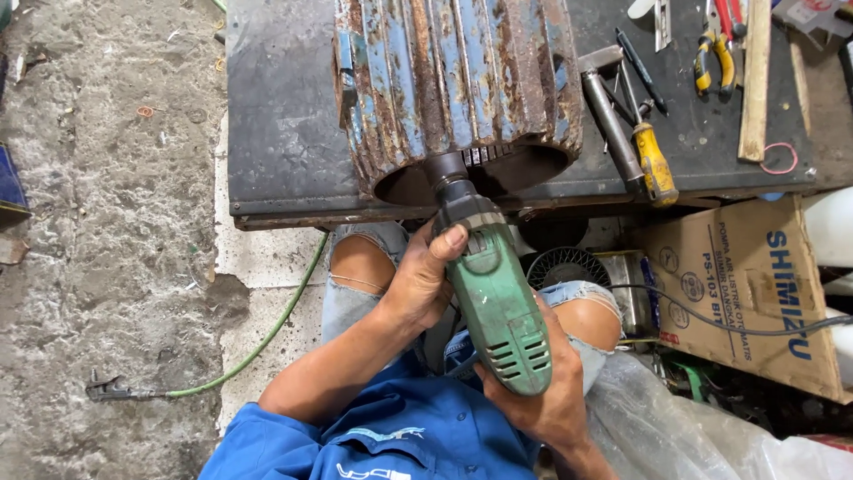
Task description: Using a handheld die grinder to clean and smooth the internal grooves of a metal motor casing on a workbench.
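A green electric power tool point(498, 302) points up at a rusty blue finned motor housing point(458, 84) lying on a dark workbench point(275, 133). Its black nose point(449, 178) sits at the rim of the housing's open end. My left hand point(422, 280) wraps the tool's front, thumb on top. My right hand point(546, 400) grips the rear handle from below. My knees in torn jeans point(360, 262) are under the bench edge.
A yellow-handled screwdriver point(653, 160), a metal hammer point(609, 111), pliers point(715, 58) and a wooden stick point(755, 80) lie on the bench at the right. A cardboard box point(755, 284) and clear plastic point(675, 427) sit at the lower right. A green cable point(258, 342) crosses the concrete floor.
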